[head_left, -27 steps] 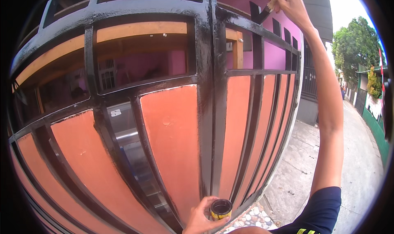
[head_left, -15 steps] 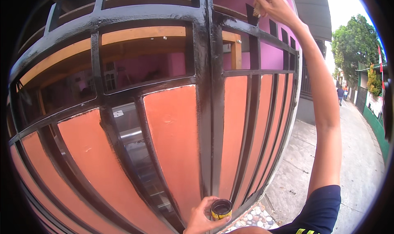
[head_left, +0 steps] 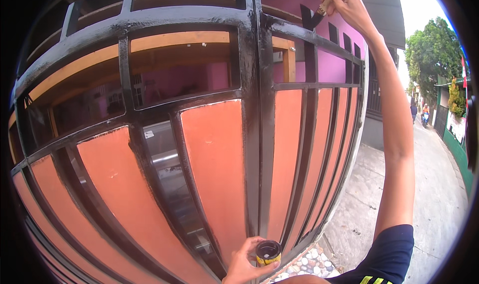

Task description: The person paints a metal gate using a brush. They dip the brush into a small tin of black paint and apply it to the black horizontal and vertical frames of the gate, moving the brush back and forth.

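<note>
My right hand (head_left: 349,5), with the arm stretched up high, grips a paintbrush (head_left: 323,8) by its red handle. Its dark bristles touch, or nearly touch, a black upright on the upper part of the metal gate (head_left: 252,134). Low in the middle, my left hand (head_left: 245,263) is wrapped round a small open paint can (head_left: 268,252) with a yellow and black label. The can is held upright, its inside dark. Glossy black bars frame the gate's orange panels (head_left: 212,154), and some of the orange edges look uneven.
Pebbled paving (head_left: 312,262) lies below the gate. To the right a concrete lane (head_left: 424,184) runs away past a green wall (head_left: 456,152). Far along it are a person on a motorbike (head_left: 425,117) and another person. Behind the bars shows a purple wall (head_left: 332,69).
My right hand has shifted slightly right, and the brush now slants down to the left with its dark bristles by the upright. A motorbike has come into sight down the lane.
</note>
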Motion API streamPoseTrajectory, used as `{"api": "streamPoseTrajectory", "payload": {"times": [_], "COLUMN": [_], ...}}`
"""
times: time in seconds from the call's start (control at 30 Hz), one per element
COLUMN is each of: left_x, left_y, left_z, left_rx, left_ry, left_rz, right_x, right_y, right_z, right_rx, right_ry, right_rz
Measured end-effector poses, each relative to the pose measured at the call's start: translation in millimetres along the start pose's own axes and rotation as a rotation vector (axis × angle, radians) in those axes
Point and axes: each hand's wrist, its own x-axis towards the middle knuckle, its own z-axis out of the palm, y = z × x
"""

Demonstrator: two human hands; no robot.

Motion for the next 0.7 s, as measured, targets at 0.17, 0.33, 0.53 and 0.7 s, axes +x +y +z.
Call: {"api": "streamPoseTrajectory", "payload": {"times": [0.17, 0.33, 0.53, 0.7], "left_x": [-2.2, -1.7, 0.5, 7.0], "left_y": [-18.2, 0.6, 2.6, 3.9], "left_z": [-0.3, 1.3, 4.2, 6.8], "left_rx": [-0.08, -0.037, 0.03, 0.026], "left_ry": [0.002, 0.011, 0.017, 0.03], "left_rz": [-0.054, -0.062, -0.053, -0.029], "right_x": [-1.1, 0.4, 5.5, 15.9], "right_y": [11.8, 6.1, 27.4, 23.5], "right_z": [5.7, -7.4, 1.8, 0.2], "right_rx": [-0.103, 0.134, -0.007, 0.16], "right_ry": [-0.009, 0.065, -0.006, 0.103], "right_rz": [-0.116, -0.019, -0.059, -0.055]}}
